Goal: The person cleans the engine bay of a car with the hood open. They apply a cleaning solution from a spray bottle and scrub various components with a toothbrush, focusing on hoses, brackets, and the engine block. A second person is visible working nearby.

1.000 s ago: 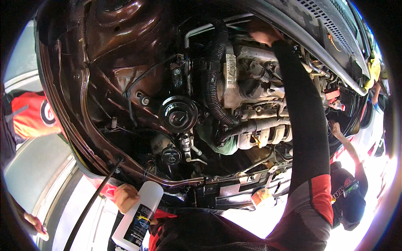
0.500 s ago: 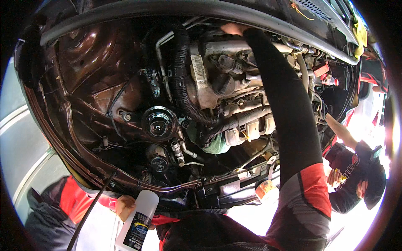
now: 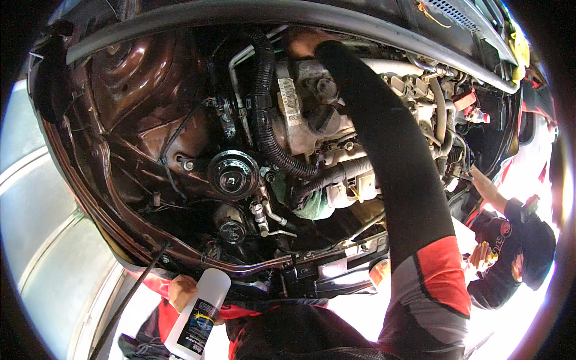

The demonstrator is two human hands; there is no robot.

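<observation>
In my left hand (image 3: 182,293) is a white cylindrical bottle (image 3: 211,294) with a dark label, held tilted at the front left, outside the engine bay. The fingers wrap around its side. My right arm, in a black sleeve, stretches across the engine (image 3: 306,126) to its far side. There my right hand (image 3: 303,43) is in shadow, beside a metal pipe and below the long dark bar; its fingers are hidden. A ribbed black hose (image 3: 262,114) runs down near that hand. Green cloth-like material (image 3: 315,204) is tucked under the hose.
A round black pulley-like part (image 3: 233,174) and a black cap (image 3: 233,231) lie left of the engine. A thin dark rod (image 3: 129,303) slants up to the front edge. At the right, a co-worker (image 3: 510,252) in dark clothing reaches a forearm toward the bay. A yellow cloth (image 3: 519,51) hangs at the far right.
My right hand has shifted left along the engine's far side, the arm with it. The bottle stays in my left hand. My view has moved slightly.
</observation>
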